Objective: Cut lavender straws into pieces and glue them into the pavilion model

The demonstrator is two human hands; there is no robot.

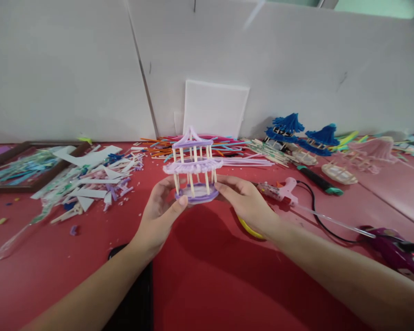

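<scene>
A small pavilion model with pale sticks as posts, a fuzzy lilac middle ring, a purple base ring and an open peaked top stands upright between my hands, lifted over the red table. My left hand grips the left side of the base, its thumb at the front edge. On the opposite side, my right hand holds the base with thumb and fingers. Some fingertips of both hands are hidden behind the model.
Scraps and a brown frame lie left. Colourful stems lie behind. To the right are blue-roofed models, a pink glue gun, a green-ended tool and a purple device. A black object is near front.
</scene>
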